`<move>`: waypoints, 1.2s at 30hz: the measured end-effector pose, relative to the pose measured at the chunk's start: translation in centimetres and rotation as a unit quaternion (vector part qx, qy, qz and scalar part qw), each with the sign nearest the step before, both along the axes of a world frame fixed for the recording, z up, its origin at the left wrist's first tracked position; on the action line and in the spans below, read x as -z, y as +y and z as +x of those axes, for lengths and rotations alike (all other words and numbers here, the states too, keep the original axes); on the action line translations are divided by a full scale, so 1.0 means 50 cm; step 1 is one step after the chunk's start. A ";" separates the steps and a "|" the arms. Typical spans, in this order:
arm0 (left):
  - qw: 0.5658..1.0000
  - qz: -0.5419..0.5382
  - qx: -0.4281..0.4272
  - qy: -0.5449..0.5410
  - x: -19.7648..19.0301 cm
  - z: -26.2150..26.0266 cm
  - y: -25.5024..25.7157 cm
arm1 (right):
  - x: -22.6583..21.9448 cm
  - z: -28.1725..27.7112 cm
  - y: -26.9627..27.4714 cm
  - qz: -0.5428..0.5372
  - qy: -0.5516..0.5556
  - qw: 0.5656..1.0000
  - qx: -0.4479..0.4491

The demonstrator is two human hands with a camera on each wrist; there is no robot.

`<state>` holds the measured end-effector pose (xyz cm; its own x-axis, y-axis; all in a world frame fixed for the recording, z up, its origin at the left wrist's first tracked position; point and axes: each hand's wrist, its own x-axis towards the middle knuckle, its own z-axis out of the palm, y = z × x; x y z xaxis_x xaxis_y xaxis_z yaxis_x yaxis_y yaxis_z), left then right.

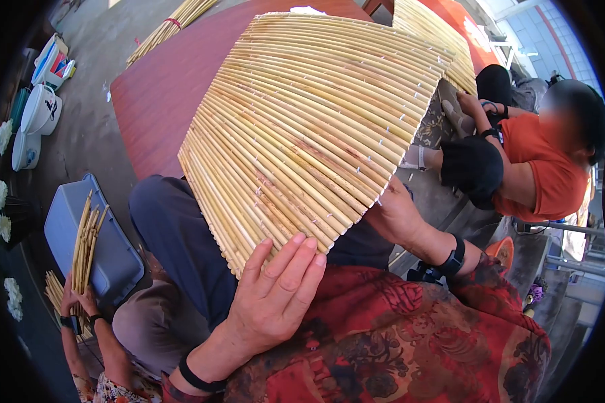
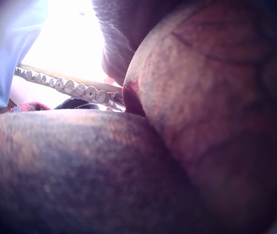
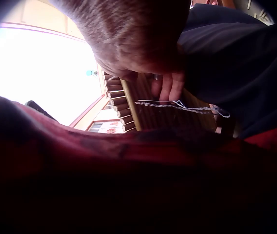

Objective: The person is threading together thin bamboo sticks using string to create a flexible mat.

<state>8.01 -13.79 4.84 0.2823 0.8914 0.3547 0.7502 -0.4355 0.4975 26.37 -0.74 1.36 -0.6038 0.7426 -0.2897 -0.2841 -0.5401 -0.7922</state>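
Observation:
A large mat of straw-coloured reed stalks (image 1: 302, 127), bound by rows of white stitches, slopes across the lap in the head view. My left hand (image 1: 275, 302) holds its near edge, fingers lying on top and the thumb hidden underneath. Cut reed ends (image 2: 80, 89) run toward that grip in the left wrist view. At the right edge near the lower corner, my right hand (image 1: 398, 213) grips the mat, most of its fingers hidden below it. In the right wrist view these fingers (image 3: 166, 87) show under the mat, beside a twisted white thread (image 3: 192, 109).
A reddish board (image 1: 161, 101) lies beyond the mat. At right sits a person in orange (image 1: 544, 161) beside another reed mat (image 1: 437, 40). At lower left, another person's hands (image 1: 81, 302) hold reeds near a grey-blue bin (image 1: 117, 269). White buckets (image 1: 40, 111) stand farther back.

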 end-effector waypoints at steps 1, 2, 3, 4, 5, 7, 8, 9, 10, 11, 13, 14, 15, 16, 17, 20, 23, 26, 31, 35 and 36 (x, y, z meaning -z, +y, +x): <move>1.000 -0.001 -0.006 0.006 0.002 0.000 -0.002 | 0.000 -0.002 0.000 0.000 0.003 1.000 0.003; 1.000 -0.001 -0.003 0.009 0.002 -0.001 -0.002 | 0.001 -0.004 0.001 0.009 -0.008 1.000 0.002; 1.000 -0.002 -0.006 0.009 0.001 -0.001 -0.002 | 0.001 -0.006 0.000 0.017 -0.020 1.000 0.001; 1.000 -0.003 -0.009 0.009 0.001 -0.001 -0.002 | 0.000 -0.010 -0.002 0.016 -0.017 1.000 0.004; 1.000 -0.003 -0.006 0.012 0.000 -0.002 -0.001 | -0.001 -0.015 -0.003 0.020 -0.011 1.000 0.010; 1.000 0.000 -0.014 0.015 -0.002 -0.005 -0.001 | 0.002 -0.015 -0.003 0.017 0.001 1.000 0.008; 1.000 0.000 -0.010 0.018 0.000 -0.004 -0.002 | 0.008 -0.012 -0.003 0.017 0.004 1.000 0.012; 1.000 0.005 -0.023 0.009 0.004 -0.002 -0.003 | 0.016 -0.009 -0.004 0.017 -0.011 1.000 0.010; 0.999 0.010 -0.037 0.000 0.005 -0.001 -0.002 | 0.020 -0.008 -0.004 0.016 -0.025 1.000 0.008; 0.999 0.009 -0.034 0.005 0.002 -0.001 0.000 | 0.016 -0.012 -0.004 0.020 -0.026 0.999 0.004; 0.999 0.018 -0.045 -0.006 -0.005 0.000 0.005 | 0.002 -0.025 -0.005 0.047 -0.024 0.999 0.011; 0.999 0.017 -0.043 -0.001 -0.007 0.000 0.005 | -0.001 -0.028 -0.006 0.076 -0.025 0.997 0.016; 0.999 0.015 -0.048 0.003 -0.006 0.001 0.006 | 0.003 -0.023 -0.003 0.075 -0.019 0.997 0.018; 0.998 0.011 -0.054 0.008 -0.006 0.004 0.006 | 0.010 -0.015 0.003 0.054 -0.011 0.998 -0.016; 0.998 0.008 -0.054 0.016 -0.006 0.007 0.005 | 0.016 -0.009 0.007 0.032 -0.001 0.998 -0.052; 0.996 -0.003 -0.086 0.010 -0.007 0.008 0.003 | 0.027 -0.009 0.008 0.014 0.020 0.995 -0.101; 0.995 -0.011 -0.097 -0.001 -0.009 0.002 0.005 | 0.017 -0.021 0.002 0.082 -0.017 0.986 -0.146; 0.996 -0.008 -0.093 -0.003 -0.008 0.003 0.009 | 0.036 -0.020 0.000 0.105 0.010 0.987 -0.121; 0.987 -0.082 -0.135 -0.031 -0.012 0.005 -0.004 | 0.047 -0.017 0.004 0.130 0.025 0.985 -0.111; 0.985 -0.099 -0.139 0.003 -0.010 -0.010 -0.023 | 0.064 -0.014 0.003 0.140 0.002 0.985 -0.104; 0.983 -0.108 -0.147 0.006 -0.008 -0.011 -0.032 | 0.066 -0.014 0.002 0.135 -0.002 0.986 -0.096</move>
<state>7.46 -15.38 5.22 0.0045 0.9893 0.1459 0.8345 -0.0841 0.5445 25.67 -0.63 -1.94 -0.7393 0.6659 -0.0998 -0.1936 -0.3521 -0.9157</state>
